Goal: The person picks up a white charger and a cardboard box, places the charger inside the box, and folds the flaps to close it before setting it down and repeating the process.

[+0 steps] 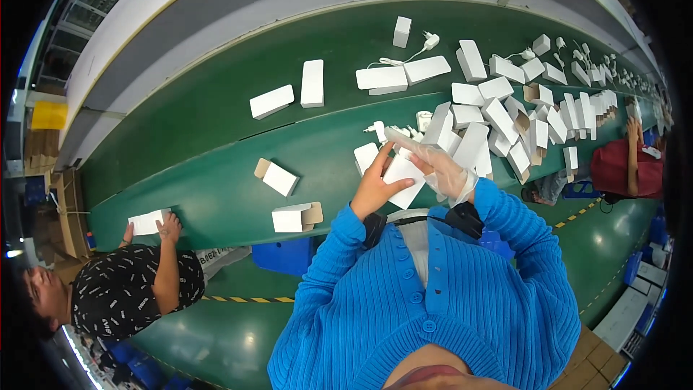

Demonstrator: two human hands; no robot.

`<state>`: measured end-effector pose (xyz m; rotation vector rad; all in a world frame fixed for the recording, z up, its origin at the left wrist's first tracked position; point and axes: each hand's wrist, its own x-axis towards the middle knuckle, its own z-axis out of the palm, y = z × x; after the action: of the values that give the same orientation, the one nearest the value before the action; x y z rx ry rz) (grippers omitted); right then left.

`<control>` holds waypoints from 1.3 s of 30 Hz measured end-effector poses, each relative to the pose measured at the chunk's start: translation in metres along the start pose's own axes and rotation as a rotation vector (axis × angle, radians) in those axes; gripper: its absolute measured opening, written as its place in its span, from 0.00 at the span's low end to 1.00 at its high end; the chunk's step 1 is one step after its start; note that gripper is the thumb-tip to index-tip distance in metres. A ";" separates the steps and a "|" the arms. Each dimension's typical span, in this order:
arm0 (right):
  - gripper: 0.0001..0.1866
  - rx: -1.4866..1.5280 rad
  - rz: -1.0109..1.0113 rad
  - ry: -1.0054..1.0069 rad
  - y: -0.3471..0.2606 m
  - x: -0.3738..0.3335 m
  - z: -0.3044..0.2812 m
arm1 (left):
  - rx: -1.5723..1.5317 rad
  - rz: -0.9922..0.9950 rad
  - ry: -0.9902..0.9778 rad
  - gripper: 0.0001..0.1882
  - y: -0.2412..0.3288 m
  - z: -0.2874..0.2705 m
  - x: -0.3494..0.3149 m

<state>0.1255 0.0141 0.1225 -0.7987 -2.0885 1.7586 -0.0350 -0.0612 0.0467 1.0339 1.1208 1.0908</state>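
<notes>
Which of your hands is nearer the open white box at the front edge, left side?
Left: the left hand is right of the box, apart; the right hand is farther right.

Head-worn fisheye, looking down, near the wearer's chest (462,274), across a green workbench (216,166)

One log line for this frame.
left hand: holding white box | right hand: in translucent glove, at same box | right side: box pile | left side: two open boxes on green bench
</notes>
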 end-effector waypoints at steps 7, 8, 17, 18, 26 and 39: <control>0.31 -0.429 -0.158 0.060 0.006 0.001 0.006 | 0.111 0.087 0.032 0.49 -0.014 0.004 0.002; 0.31 -0.427 -0.159 0.057 0.004 0.001 0.005 | 0.065 0.071 0.040 0.49 -0.015 0.006 0.002; 0.36 -0.297 -0.116 -0.180 0.004 0.003 -0.006 | -0.115 -0.016 -0.033 0.45 -0.015 0.000 -0.005; 0.36 -0.187 -0.113 -0.165 0.006 0.001 -0.006 | -0.111 -0.017 -0.025 0.45 -0.015 -0.001 -0.006; 0.34 -0.212 -0.183 -0.117 0.011 -0.018 0.004 | -0.233 -0.128 -0.125 0.42 -0.005 0.007 -0.016; 0.33 -0.086 -0.164 -0.229 0.022 0.001 -0.001 | -0.243 -0.023 -0.031 0.41 -0.011 -0.005 -0.013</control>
<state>0.1298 0.0178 0.1016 -0.4486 -2.3157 1.7526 -0.0403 -0.0750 0.0374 0.8420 0.9471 1.1572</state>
